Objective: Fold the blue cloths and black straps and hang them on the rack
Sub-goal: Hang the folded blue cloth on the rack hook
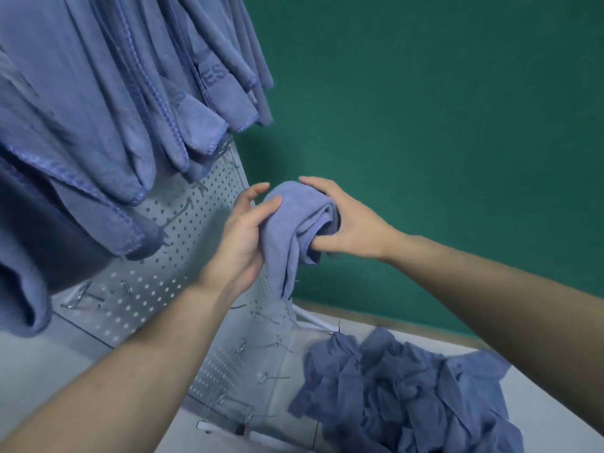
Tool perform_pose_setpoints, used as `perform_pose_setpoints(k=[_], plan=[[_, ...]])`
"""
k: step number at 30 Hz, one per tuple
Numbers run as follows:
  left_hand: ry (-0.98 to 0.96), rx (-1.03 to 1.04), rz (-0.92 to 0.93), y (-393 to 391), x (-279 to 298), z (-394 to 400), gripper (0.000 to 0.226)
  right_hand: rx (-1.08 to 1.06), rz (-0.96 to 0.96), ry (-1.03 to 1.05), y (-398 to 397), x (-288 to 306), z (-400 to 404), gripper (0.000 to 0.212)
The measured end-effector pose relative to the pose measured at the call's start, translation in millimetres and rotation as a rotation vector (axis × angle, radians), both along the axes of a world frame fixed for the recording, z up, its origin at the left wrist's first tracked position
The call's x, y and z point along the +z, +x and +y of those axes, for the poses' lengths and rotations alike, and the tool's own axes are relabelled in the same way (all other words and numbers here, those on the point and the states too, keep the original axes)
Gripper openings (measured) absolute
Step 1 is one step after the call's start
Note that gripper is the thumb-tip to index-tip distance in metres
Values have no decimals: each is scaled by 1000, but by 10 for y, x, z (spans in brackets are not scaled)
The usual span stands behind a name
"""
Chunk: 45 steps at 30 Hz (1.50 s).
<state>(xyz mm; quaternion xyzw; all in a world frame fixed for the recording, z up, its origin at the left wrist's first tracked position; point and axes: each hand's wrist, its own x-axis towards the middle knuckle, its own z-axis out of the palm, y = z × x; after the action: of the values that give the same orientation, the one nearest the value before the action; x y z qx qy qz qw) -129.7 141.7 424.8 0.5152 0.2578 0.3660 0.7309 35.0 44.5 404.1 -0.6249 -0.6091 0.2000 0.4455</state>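
Frame centre: left hand [243, 237] and right hand [343, 223] both grip the folded blue cloth [294, 223], its long axis hanging downward; rack [196, 204] directly behind-left.

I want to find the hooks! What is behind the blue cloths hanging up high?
Behind the hanging blue cloths is a grey pegboard rack. Bare hooks show below them. The hooks holding those cloths are covered.

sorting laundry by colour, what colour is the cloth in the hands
Light blue cloth, best seen in the head view, the only one.
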Motion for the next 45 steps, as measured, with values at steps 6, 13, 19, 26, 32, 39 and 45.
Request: perform_pose_setpoints(k=[6, 13, 19, 26, 32, 39, 45], plan=[[29, 69, 0, 185, 88, 248, 42, -287, -322, 171, 90, 146, 368, 46], [193, 291, 59, 380, 260, 476, 56, -359, -137, 153, 73, 370, 732, 45], [352, 435, 122, 480, 267, 556, 40, -339, 307, 169, 52, 563, 1020, 47], [471, 557, 265, 476, 308, 612, 28, -248, 309, 255, 73, 575, 1139, 40], [512, 473, 414, 415, 318, 760, 61, -215, 300, 261, 95, 614, 1253, 42], [388, 335, 283, 427, 315, 882, 33, -164, 177, 358, 84, 648, 1476, 33], [278, 192, 107, 429, 387, 809, 44, -139, 19, 252, 131, 656, 1642, 35]])
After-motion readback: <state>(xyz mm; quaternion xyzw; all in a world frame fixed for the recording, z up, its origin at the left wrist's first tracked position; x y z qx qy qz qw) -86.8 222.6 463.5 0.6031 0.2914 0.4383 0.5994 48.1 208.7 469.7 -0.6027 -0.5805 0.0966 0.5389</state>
